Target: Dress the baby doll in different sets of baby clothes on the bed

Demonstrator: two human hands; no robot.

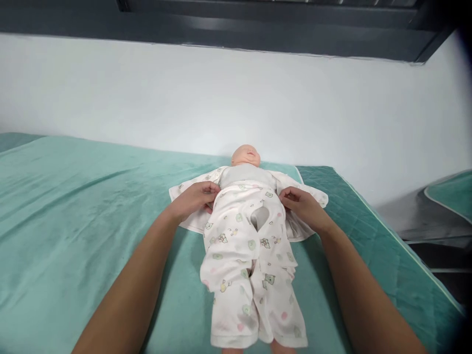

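A baby doll (246,154) lies on its back, head toward the wall, feet toward me. It wears white split-crotch pants (236,246) printed with small animals, pulled up over a grey torso. A matching white baby shirt (306,188) is spread open beneath it, sleeves out to both sides. At the left side of the waistband, my left hand (199,199) is closed with its fingertips on the cloth. My right hand (300,205) pinches the waistband's opposite side. The exact grip under the fingers is partly hidden.
Under the doll is a light green sheet (92,211) over a darker green quilted pad (372,246). A white wall (206,98) rises behind the bed, with a dark metal beam (236,32) above. Another green-covered surface (452,194) shows at right.
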